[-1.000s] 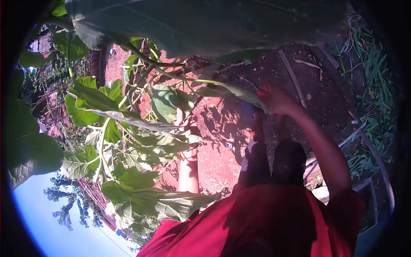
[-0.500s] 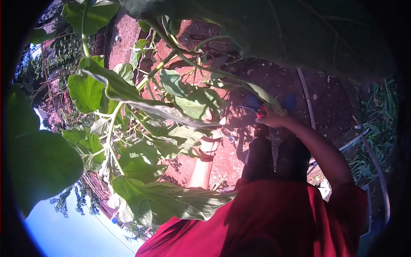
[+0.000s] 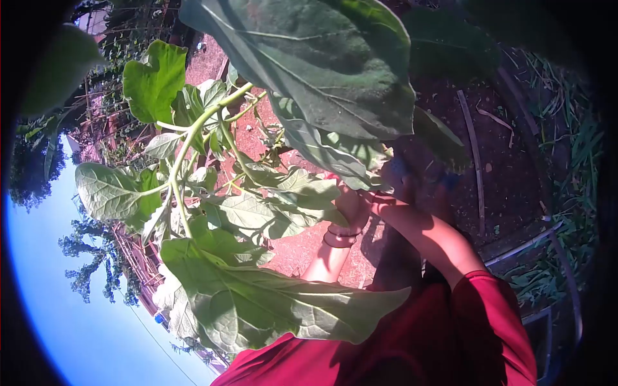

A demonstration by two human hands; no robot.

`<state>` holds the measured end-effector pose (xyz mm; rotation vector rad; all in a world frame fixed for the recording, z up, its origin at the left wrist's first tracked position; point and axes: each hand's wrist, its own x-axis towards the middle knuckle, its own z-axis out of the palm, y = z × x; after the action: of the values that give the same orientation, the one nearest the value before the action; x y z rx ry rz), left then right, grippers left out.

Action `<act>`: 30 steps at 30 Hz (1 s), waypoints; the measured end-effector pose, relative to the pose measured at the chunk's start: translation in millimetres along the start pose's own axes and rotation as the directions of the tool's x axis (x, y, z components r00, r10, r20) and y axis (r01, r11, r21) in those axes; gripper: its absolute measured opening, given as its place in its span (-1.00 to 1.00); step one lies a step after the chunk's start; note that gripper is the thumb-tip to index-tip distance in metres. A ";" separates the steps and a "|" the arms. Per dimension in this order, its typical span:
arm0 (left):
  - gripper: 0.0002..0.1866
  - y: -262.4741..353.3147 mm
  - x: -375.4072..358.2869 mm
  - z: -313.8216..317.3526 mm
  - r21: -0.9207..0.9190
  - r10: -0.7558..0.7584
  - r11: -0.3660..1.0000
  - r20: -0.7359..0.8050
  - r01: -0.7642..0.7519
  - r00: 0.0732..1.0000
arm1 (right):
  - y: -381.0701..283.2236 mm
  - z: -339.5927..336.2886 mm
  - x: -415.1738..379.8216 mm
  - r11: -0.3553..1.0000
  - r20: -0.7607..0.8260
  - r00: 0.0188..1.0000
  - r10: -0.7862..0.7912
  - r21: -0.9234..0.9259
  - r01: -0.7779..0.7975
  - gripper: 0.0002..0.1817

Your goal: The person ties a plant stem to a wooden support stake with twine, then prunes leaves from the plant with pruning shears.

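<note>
A tall broad-leaved plant, like an eggplant, fills the left and middle of the head view; its pale green stem [image 3: 183, 151] curves down. My left hand [image 3: 352, 204], with bands at the wrist, is among the lower leaves, its fingers hidden behind them. My right hand [image 3: 381, 198] has come right beside it, partly covered by a large drooping leaf [image 3: 328, 71]. A little red shows near both hands, matching the red-handled tool seen in my right hand earlier; its blade is hidden now.
Reddish soil [image 3: 508, 174] lies beneath, with a long thin stick [image 3: 473, 161] on it. Cut green leaves [image 3: 553, 257] are heaped at the right, near a pale pipe [image 3: 524, 244]. A broad leaf [image 3: 277, 296] hangs in front of my shirt. A stick fence stands at the left.
My right hand has moved left and down to meet my left hand, which has shifted right and slightly up. The large upper leaf has swung left and now covers the tool.
</note>
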<state>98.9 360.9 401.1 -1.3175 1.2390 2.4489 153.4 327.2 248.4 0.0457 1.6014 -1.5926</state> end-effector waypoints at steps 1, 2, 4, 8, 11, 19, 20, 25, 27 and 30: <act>-0.66 0.2 1.5 -1.8 -0.001 0.027 1.000 -0.021 -0.027 0.999 | -2.4 6.9 2.8 1.000 -0.002 1.000 -0.006 -0.007 0.006 -0.59; -0.66 2.7 -0.6 -8.5 -0.006 0.034 0.999 -0.016 -0.034 0.999 | 3.6 5.6 -3.5 1.000 -0.001 1.000 -0.011 -0.013 0.011 -0.59; -0.67 6.4 -0.3 -14.6 -0.012 0.037 0.999 0.016 -0.036 0.999 | 6.4 -6.4 9.1 0.999 0.000 1.000 -0.020 -0.026 0.020 -0.59; -0.68 9.2 3.0 -23.6 -0.011 0.032 0.999 0.079 -0.031 0.996 | 11.1 -3.7 16.4 0.999 -0.003 1.000 -0.031 -0.040 0.031 -0.60; -0.68 9.8 3.0 -32.3 -0.010 0.022 1.000 0.120 -0.021 0.992 | 5.5 -2.3 35.1 0.998 -0.004 1.000 -0.031 -0.049 0.031 -0.60; -0.70 11.3 1.4 -48.9 0.007 -0.021 1.000 0.237 0.020 0.971 | 29.9 -12.3 23.6 0.998 -0.022 0.999 -0.023 -0.062 0.022 -0.61; -0.70 10.4 2.0 -49.8 0.008 -0.026 1.000 0.253 0.025 0.967 | 20.2 -10.9 41.7 0.998 -0.025 0.999 -0.022 -0.066 0.020 -0.61; -0.71 6.4 6.2 -54.3 0.021 -0.050 0.999 0.319 0.046 0.946 | 9.8 -15.7 64.6 0.997 -0.032 0.999 -0.017 -0.074 0.015 -0.61; -0.71 4.0 7.7 -56.8 0.034 -0.070 0.997 0.343 0.062 0.937 | 18.0 -24.4 61.0 0.998 -0.039 0.999 -0.008 -0.069 0.005 -0.62; -0.72 -7.2 12.0 -59.1 0.040 -0.100 0.995 0.378 0.092 0.920 | 12.9 -47.0 97.8 0.997 -0.048 0.999 0.014 -0.074 -0.017 -0.62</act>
<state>133.3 321.3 370.4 -0.8169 1.0685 2.4552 74.0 317.7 173.8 0.0564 1.6914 -1.5294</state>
